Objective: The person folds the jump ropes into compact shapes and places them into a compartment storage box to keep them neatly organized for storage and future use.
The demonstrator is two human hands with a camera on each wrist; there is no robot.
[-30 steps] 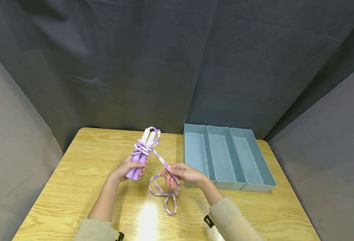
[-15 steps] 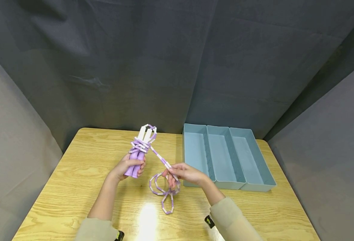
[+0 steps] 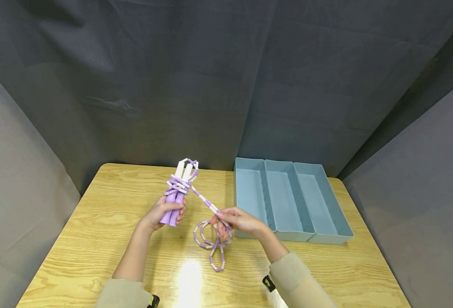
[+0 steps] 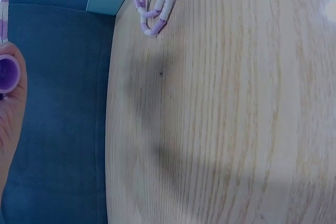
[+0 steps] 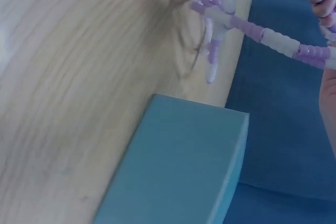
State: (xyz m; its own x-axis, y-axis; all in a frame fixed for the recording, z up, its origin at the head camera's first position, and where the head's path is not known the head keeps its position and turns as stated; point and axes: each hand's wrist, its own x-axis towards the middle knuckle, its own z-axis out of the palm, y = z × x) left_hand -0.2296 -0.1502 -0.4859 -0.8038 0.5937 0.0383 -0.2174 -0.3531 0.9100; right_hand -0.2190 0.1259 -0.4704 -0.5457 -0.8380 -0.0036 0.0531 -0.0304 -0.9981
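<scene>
A beaded jump rope in purple and white (image 3: 178,185) is held between both hands over the table. My left hand (image 3: 161,214) grips its two purple handles side by side, their white ends pointing up and away. Several turns of the beaded cord wrap the handles above the fingers, and one small loop rises past the white ends. To the right, my right hand (image 3: 235,220) pinches the cord between thumb and fingers. A straight stretch of cord (image 5: 278,42) runs from there to the wrapped handles. Loose loops (image 3: 217,259) hang below the right hand.
A blue-grey tray with three long compartments (image 3: 290,237) stands on the right of the wooden table (image 3: 95,239), just beyond the right hand. Dark cloth (image 3: 164,85) hangs behind the table's back edge, with lighter grey panels at both sides.
Both hands keep their hold. The left hand and the handles have shifted slightly left and up, then nearly stopped. The right hand has moved very little, and the hanging loops have swayed.
</scene>
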